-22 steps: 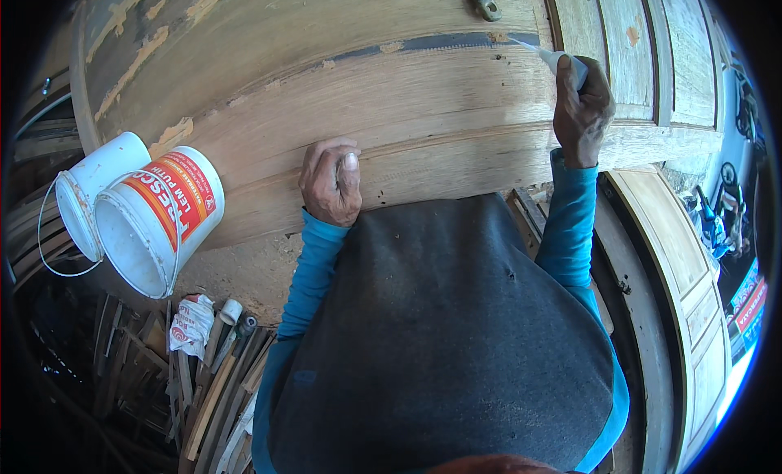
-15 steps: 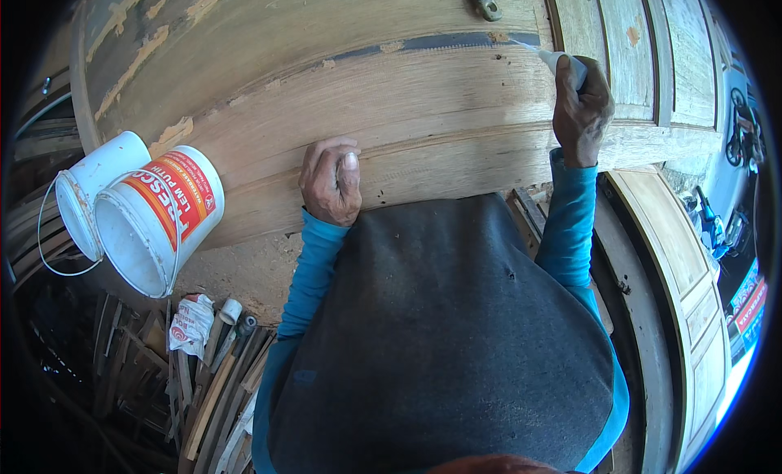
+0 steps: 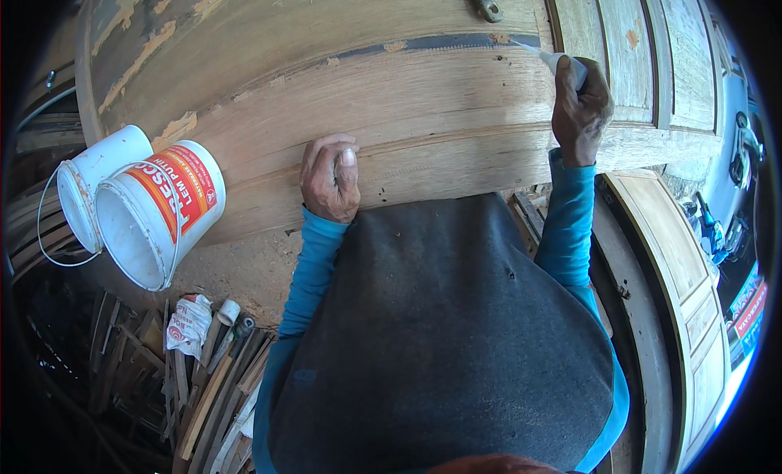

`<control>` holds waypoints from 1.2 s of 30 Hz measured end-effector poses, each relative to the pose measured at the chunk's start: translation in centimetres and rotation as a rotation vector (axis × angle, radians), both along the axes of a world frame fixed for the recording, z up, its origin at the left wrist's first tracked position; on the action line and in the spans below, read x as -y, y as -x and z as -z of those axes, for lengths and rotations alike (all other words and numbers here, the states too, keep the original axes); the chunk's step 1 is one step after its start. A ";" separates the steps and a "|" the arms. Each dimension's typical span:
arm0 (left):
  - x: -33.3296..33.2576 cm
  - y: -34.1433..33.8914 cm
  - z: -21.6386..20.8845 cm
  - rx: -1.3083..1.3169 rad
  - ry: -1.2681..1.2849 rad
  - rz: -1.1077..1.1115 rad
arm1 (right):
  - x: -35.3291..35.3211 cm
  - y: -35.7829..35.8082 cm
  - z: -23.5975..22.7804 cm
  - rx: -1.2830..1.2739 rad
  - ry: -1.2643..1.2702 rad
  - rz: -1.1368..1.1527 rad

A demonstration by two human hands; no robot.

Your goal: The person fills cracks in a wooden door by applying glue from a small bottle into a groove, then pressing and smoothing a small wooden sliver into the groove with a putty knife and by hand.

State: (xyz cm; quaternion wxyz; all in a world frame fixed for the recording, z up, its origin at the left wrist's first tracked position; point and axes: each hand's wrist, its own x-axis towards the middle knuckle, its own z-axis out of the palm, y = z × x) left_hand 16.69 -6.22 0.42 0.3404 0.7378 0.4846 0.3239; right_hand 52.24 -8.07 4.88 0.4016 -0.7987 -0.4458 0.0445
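A large wooden door (image 3: pixel 456 91) lies flat before me, with a dark strip (image 3: pixel 432 42) running across its surface and tan filler patches (image 3: pixel 138 63) at the far left. My right hand (image 3: pixel 581 111) is closed around a small white squeeze bottle (image 3: pixel 579 72). Its thin nozzle points left, at the right end of the strip beside a dab of tan filler (image 3: pixel 499 38). On the door's near edge rests my left hand (image 3: pixel 330 177), fingers curled in, with nothing visible in them. A flat metal tool with a hole in its end (image 3: pixel 486 3) lies beyond the strip.
Two white buckets (image 3: pixel 199 217) lie tipped on their sides at the left. Below them are wood offcuts (image 3: pixel 216 401) and a crumpled white bag (image 3: pixel 189 323). Another panelled door (image 3: pixel 672 254) stands at my right, with parked motorbikes (image 3: pixel 713 234) beyond it.
Both hands and the squeeze bottle keep nearly the same place. The view has shifted slightly, so the buckets sit a little higher in the picture.
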 end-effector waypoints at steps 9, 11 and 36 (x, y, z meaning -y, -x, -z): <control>0.1 0.0 0.2 0.019 -0.025 -0.013 | 0.2 -0.1 0.8 -0.025 -0.007 -0.034; 0.1 0.1 0.3 0.022 -0.029 -0.018 | 0.1 0.1 0.8 -0.027 -0.022 -0.035; -0.5 -2.2 -0.3 0.057 -0.012 0.061 | 1.8 2.3 0.6 -1.314 -0.235 -0.178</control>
